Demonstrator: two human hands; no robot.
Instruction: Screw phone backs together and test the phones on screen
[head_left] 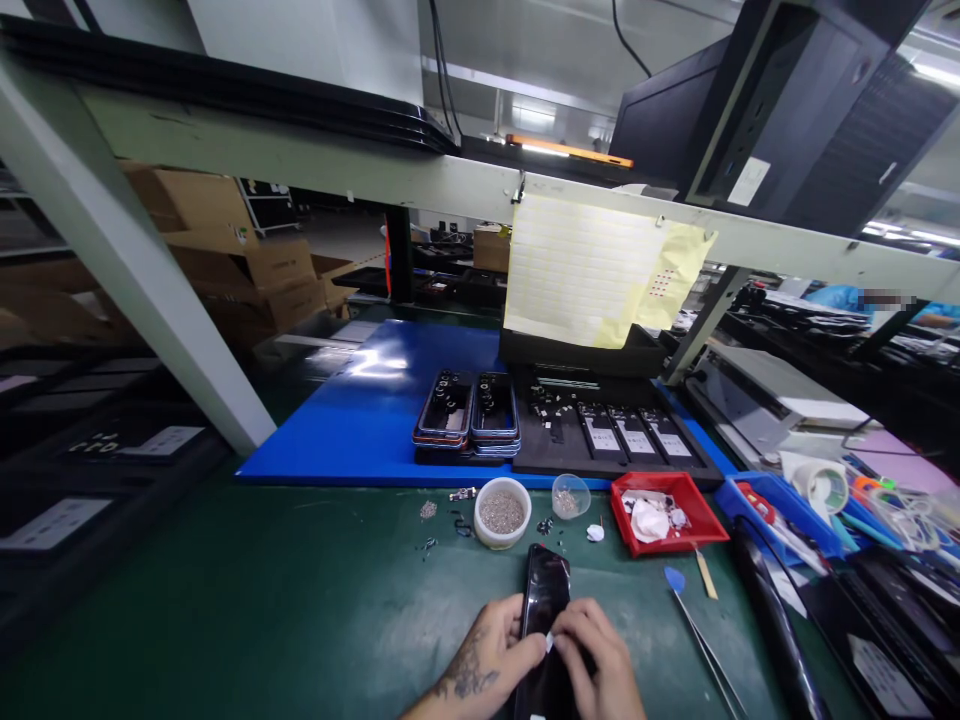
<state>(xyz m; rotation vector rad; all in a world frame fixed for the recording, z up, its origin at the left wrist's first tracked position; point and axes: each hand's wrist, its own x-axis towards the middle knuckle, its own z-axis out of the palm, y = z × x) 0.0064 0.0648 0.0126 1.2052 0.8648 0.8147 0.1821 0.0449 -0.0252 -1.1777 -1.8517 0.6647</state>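
Green work mat (337,580) in front, blue sheet (315,430) behind it, both under a pale metal shelf beam (300,160) with yellowish paper (585,265) clipped on. Black phone (547,590) sits low in view over the green mat, long side pointing away from the person. Left hand (487,655), tattooed, grips the phone's left edge, thumb over the face. Right hand (596,650) has thumb and fingertips together at a small white piece (550,642) on the phone; can't tell if it's pinched or just touched. Beyond the phone: white round tub (502,513) of tiny metal bits, clear cup (571,497), red bin (667,512) with white scraps. Tweezers (705,645) lie right of the right hand. Two stacks of phone frames (466,415) on the blue sheet, beside a black tray (555,455).
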